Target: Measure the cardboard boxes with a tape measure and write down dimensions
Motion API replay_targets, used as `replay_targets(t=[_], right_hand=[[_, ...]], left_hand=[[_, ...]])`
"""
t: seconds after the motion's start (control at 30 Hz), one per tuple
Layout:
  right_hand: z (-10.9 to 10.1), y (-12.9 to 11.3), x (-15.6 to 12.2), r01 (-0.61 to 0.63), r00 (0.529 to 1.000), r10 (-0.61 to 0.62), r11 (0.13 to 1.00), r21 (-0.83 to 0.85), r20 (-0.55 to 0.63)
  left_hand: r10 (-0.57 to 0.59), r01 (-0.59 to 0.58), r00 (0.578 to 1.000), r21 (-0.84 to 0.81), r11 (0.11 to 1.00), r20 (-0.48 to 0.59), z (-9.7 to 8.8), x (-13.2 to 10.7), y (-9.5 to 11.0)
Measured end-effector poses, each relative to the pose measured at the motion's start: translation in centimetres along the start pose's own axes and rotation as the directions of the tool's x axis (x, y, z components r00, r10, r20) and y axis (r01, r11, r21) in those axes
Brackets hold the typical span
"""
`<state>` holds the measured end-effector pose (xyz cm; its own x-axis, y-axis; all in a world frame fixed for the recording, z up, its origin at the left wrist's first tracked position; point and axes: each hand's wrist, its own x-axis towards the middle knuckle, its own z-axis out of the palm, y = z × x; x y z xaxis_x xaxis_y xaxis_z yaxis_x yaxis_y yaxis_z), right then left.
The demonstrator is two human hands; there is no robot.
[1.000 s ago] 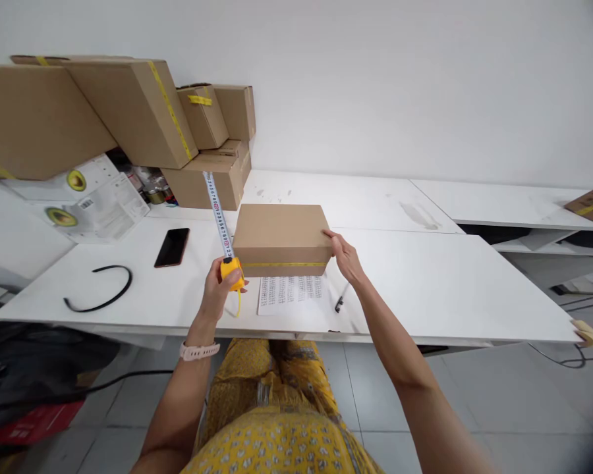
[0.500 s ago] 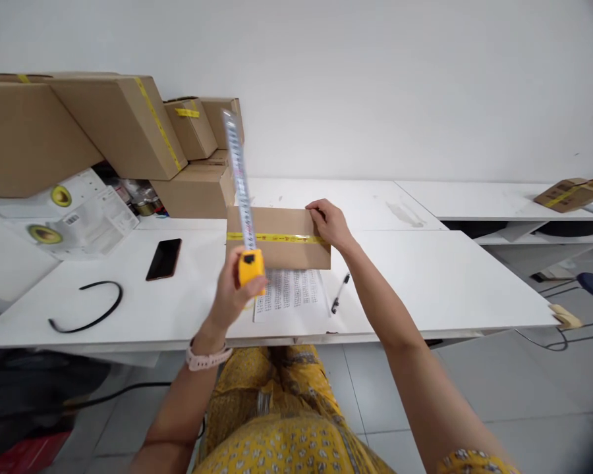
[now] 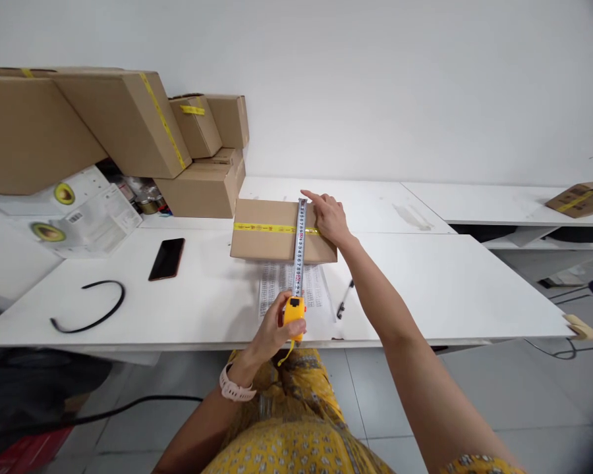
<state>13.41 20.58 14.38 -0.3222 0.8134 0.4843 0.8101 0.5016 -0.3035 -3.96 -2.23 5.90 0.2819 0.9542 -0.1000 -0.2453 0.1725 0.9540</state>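
My left hand (image 3: 275, 327) is wrapped around a yellow tape measure (image 3: 294, 313), its thumb across the case. The metal blade (image 3: 299, 247) runs out from it and crosses the top of a brown cardboard box (image 3: 261, 247), with its hooked end at the far edge. Yellow printed tape (image 3: 261, 228) bands the box. My right hand (image 3: 330, 216) rests at the box's far right, index finger stretched out towards the blade's end, the other fingers bent over the far edge. Partly under the box lies a printed sheet (image 3: 271, 293).
Right of the sheet is a black pen (image 3: 343, 304). A phone (image 3: 167, 259) and a black curved band (image 3: 111, 306) lie to the left. Cardboard boxes (image 3: 123, 125) are stacked at the back left; another box (image 3: 578, 199) stands far right.
The tape measure has swung right and down from a raised position, so its blade now crosses the box. My right index finger has stretched out from the box edge.
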Motion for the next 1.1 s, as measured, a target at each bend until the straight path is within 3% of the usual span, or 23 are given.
replay_targets(t=[0.2, 0.33, 0.6, 0.73, 0.83, 0.9, 0.97, 1.03, 1.07, 1.1], right_hand=[[0.0, -0.1, 0.1, 0.004, 1.0, -0.004, 1.0, -0.003, 0.021], [0.2, -0.1, 0.0, -0.002, 1.0, 0.002, 1.0, 0.019, -0.008], [0.3, 0.0, 0.0, 0.004, 1.0, -0.003, 1.0, 0.028, -0.026], [0.4, 0.1, 0.0, 0.006, 1.0, -0.006, 1.0, 0.014, -0.026], [0.5, 0.5, 0.0, 0.019, 0.999, -0.016, 0.998, 0.061, -0.043], [0.7, 0.9, -0.2, 0.03, 0.997, -0.021, 0.991, 0.127, -0.077], [1.1, 1.5, -0.8, 0.028, 0.991, -0.002, 0.981, 0.191, -0.136], [1.4, 1.9, -1.9, -0.011, 0.979, 0.059, 0.971, 0.239, -0.193], [1.5, 2.0, -2.7, -0.046, 0.972, 0.104, 0.964, 0.262, -0.209], [1.6, 2.0, -3.6, -0.089, 0.965, 0.154, 0.952, 0.292, -0.21]], left_hand=[[0.0, 0.0, 1.0, 0.017, 1.0, 0.003, 0.2, -0.1, -1.3], [0.024, -0.019, 0.999, 0.146, 0.989, -0.036, 0.2, 0.2, -2.3], [0.059, -0.051, 0.998, 0.241, 0.969, -0.026, 0.3, 0.6, -2.4], [0.071, -0.061, 0.997, 0.204, 0.977, -0.043, 0.3, 0.5, -2.6], [0.083, -0.081, 0.996, 0.081, 0.993, -0.017, 0.0, -0.8, -2.0], [0.193, -0.193, 0.981, 0.012, 0.981, -0.021, -0.8, -1.9, -0.8], [0.409, -0.409, 0.902, 0.029, 0.912, -0.138, -2.5, -2.4, 0.9], [0.595, -0.582, 0.731, 0.151, 0.799, -0.333, -4.9, -2.0, 2.5], [0.634, -0.606, 0.653, 0.216, 0.766, -0.414, -6.3, -1.4, 3.2], [0.636, -0.599, 0.608, 0.251, 0.761, -0.476, -7.7, -0.7, 3.6]])
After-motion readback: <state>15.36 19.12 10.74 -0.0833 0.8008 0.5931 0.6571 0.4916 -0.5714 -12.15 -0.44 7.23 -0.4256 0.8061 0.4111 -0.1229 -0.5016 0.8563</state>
